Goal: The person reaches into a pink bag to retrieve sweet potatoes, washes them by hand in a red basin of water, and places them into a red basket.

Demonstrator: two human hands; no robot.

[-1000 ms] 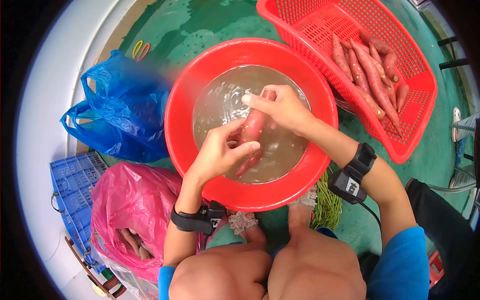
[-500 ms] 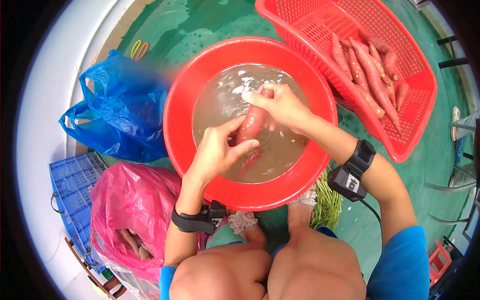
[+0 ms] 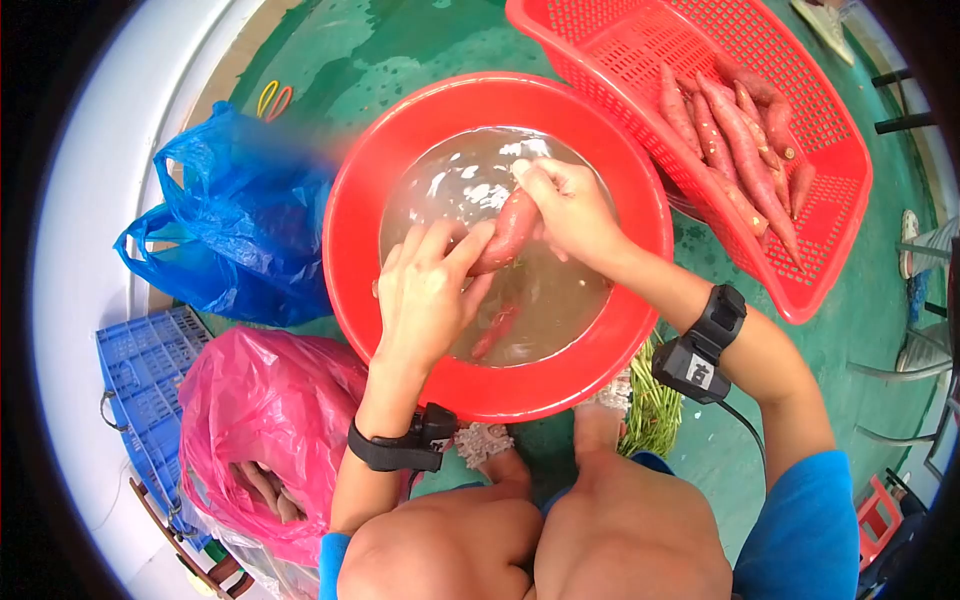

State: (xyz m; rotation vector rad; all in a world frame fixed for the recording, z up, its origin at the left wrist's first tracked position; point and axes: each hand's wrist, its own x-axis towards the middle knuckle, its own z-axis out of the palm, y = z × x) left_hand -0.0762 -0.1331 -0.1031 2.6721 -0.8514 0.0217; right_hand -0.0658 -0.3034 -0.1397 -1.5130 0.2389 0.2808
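Observation:
A reddish sweet potato (image 3: 512, 232) is held between both hands over murky water in a red basin (image 3: 352, 290). My left hand (image 3: 425, 285) grips its lower left end with bent fingers. At its upper right end, my right hand (image 3: 568, 205) is closed round it. Another sweet potato (image 3: 494, 333) lies partly under the water, below the held one.
At the upper right stands a red perforated basket (image 3: 835, 150) with several sweet potatoes (image 3: 745, 145). On the left are a blue bag (image 3: 235, 220), a blue crate (image 3: 150, 370) and a pink bag (image 3: 270, 400) holding roots. Green stalks (image 3: 652, 410) lie beside the right foot.
The held sweet potato has tilted, its lower end swinging left and up. My left hand has turned over, its back now facing up. A shoe has appeared at the top right.

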